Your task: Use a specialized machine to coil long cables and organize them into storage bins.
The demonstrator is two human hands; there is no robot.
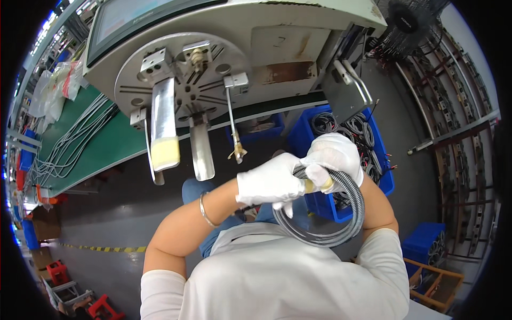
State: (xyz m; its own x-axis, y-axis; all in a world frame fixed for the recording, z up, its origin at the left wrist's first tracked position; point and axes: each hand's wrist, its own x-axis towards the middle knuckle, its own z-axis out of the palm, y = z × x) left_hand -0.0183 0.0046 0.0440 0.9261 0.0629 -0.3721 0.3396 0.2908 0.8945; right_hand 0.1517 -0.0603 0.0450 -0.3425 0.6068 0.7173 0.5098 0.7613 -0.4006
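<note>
A coil of grey cable (349, 234) hangs in front of my body, looped several times. Both of my hands wear white gloves with yellowish fingertips. My left hand (274, 180) is closed round the upper left part of the coil. My right hand (336, 154) grips the top of the coil, its fingers meeting the left hand's. Ahead of them is a coiling machine with a round metal plate (128, 69). Metal arms stick out from the plate, one with yellow wrapping (165, 153) on its end. None of these arms touches the cable in my hands.
A blue crate (388, 186) filled with coiled cables stands just beyond my right hand. Long grey cables (74, 133) lie on the green bench (106, 160) at left. A black fan (408, 24) stands at far right, near a metal rack (453, 133). More blue bins (424, 237) sit lower right.
</note>
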